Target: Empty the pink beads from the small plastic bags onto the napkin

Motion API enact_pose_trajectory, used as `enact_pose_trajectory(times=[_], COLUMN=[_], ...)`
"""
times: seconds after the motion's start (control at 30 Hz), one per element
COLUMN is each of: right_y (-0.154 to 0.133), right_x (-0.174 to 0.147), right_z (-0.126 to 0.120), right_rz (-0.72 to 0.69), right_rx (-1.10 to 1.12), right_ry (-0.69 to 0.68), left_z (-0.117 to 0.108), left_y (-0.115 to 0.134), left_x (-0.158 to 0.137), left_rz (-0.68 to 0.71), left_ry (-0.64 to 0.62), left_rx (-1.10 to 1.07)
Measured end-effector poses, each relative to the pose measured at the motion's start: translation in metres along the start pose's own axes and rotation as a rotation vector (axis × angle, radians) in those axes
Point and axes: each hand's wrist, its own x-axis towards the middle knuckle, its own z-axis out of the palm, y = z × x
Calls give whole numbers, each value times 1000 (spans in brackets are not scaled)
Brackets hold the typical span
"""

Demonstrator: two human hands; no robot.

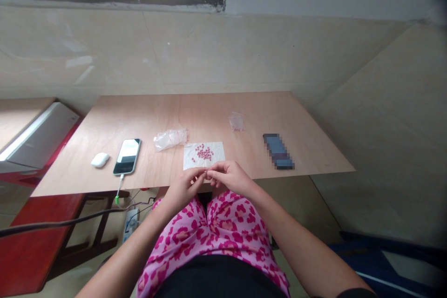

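My left hand [190, 183] and my right hand [227, 176] meet at the table's near edge, fingertips pinched together. Whatever sits between the fingertips is too small to name. Just beyond them a white paper sheet [216, 151] lies flat, bearing a cluster of small pink beads [204, 152]; one or two lie apart on its left side. Behind the sheet and to its left rests a crumpled clear plastic bag [171, 139]. Farther back, right of the sheet, a small clear zip bag [236, 122] has some pink bits at its bottom.
A phone [127, 156] with a charging cable [119, 187] and a white earbud case [100, 160] lie on the left of the wooden table [202, 111]. A dark, pixelated phone-like object [278, 151] lies right. A red stool [49, 237] stands below left; the wall [195, 51] borders the far edge.
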Motion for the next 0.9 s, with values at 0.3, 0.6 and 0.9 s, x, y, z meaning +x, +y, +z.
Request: enact_pose_trajectory(times=[0.3,0.6,0.9], right_y=[-2,-5,3], right_x=[-3,-7,-6], right_z=[6,8,9], right_rz=[32,30,12], right_rx=[-80,-24,-174], right_ry=[11,-89,25], left_z=[3,6,0], left_y=[4,5,5], left_x=[-4,-6,-5], left_rz=[49,-10,12], left_ry=[-49,-22,146], left_rx=[216,228,382])
